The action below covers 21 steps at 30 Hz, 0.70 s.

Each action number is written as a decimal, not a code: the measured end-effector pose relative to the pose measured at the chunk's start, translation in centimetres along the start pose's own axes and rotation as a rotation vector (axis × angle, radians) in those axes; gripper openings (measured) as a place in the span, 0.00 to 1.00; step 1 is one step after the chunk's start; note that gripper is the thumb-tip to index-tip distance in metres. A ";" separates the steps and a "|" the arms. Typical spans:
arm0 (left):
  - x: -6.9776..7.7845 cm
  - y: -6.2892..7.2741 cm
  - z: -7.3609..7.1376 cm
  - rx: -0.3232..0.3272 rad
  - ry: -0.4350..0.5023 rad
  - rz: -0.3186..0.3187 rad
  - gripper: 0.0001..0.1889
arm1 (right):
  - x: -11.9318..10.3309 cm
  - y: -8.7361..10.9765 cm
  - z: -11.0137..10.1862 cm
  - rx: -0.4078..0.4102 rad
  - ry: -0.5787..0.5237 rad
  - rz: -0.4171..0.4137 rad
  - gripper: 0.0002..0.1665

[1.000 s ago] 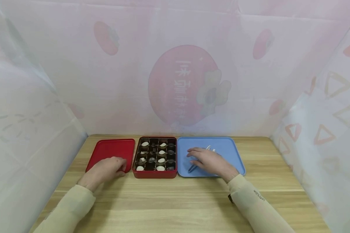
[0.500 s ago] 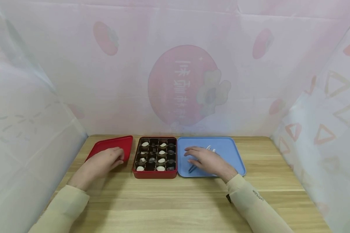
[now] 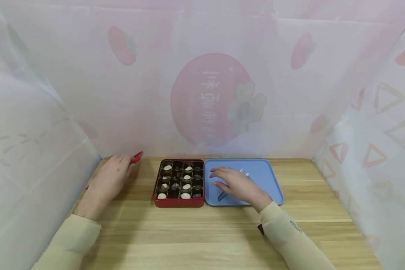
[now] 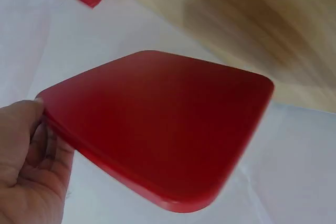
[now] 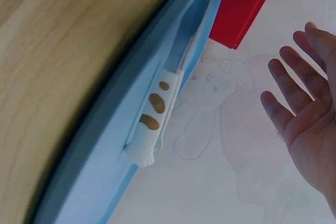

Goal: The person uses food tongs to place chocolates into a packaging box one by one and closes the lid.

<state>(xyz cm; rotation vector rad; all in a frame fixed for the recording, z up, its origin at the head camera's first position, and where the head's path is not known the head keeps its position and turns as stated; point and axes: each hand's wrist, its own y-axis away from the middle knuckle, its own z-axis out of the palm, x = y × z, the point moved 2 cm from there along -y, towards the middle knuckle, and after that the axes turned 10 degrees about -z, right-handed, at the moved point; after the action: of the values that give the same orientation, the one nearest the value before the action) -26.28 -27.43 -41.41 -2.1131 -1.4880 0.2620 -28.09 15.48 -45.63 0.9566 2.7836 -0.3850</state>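
Observation:
My left hand (image 3: 109,178) pinches one edge of a flat red lid (image 4: 157,124) with rounded corners. In the head view the lid is tilted up and mostly hidden behind that hand. Fingers relaxed and spread, my right hand (image 3: 237,185) hovers over a blue tray (image 3: 264,176). Under it lies a tong-like utensil (image 5: 155,114), its white paw-shaped end marked with brown spots; the hand partly covers it in the head view. Between the hands stands a red square box (image 3: 179,203), uncovered, its dark divided insert holding white and dark chocolates.
The wooden table (image 3: 168,240) runs back to a pale printed cloth (image 3: 148,93), which also hangs along the left and right sides. The box and the tray sit side by side near the table's back edge.
My left hand has lifted the red lid off the table at the left and tilted it up, moving slightly leftward. The right hand has drifted slightly left over the tray.

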 end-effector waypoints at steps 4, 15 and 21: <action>1.0 -0.5 -1.5 0.116 0.090 -0.026 0.08 | -0.6 -0.7 -0.5 0.073 -0.040 0.041 0.21; 5.5 -1.0 -3.6 0.303 0.272 0.009 0.14 | -2.0 -3.7 -1.2 0.297 -0.218 0.184 0.28; 8.6 -0.9 -4.0 0.356 0.389 0.082 0.12 | -1.9 -5.2 -1.2 0.427 -0.435 0.211 0.31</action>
<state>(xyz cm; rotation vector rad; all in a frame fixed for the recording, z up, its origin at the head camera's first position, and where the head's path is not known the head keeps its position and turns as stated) -22.00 -20.62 -36.37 -1.8133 -1.0445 0.1232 -29.93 10.81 -43.03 1.0796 2.2229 -1.0420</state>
